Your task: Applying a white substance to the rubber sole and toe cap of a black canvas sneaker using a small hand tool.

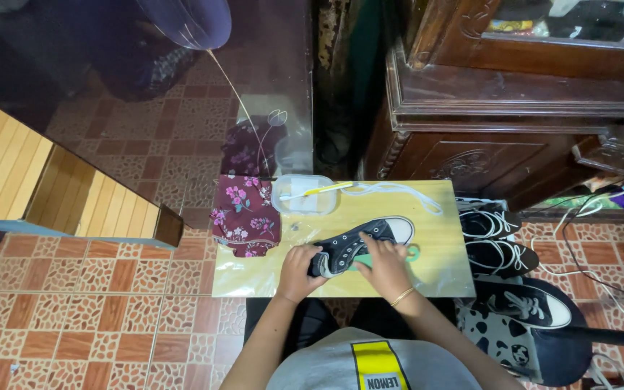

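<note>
On the table [435,278] a shoe [361,244] lies centre; behind it a container [303,195] and lace [399,191]; cloth [245,217] at the left edge; perhaps 3 shoes [500,249] right, off the table.

Few such items in view. Clear, rounded-rectangular plastic container [303,195] at the far left part of the pale wooden surface [442,238], holding a yellow-handled item laid across it; translucent walls, no visible label. Just beside a folded maroon floral cloth [244,214] hanging over the surface's left edge. Yellow rectangular printed panel [378,365] on the grey shirt at the bottom of the view, black lettering on it, seen upside down. Colourful flat item behind the glass of the dark wooden cabinet [514,26], top right, too small to tell whether a package. No screens, no signs.
</note>
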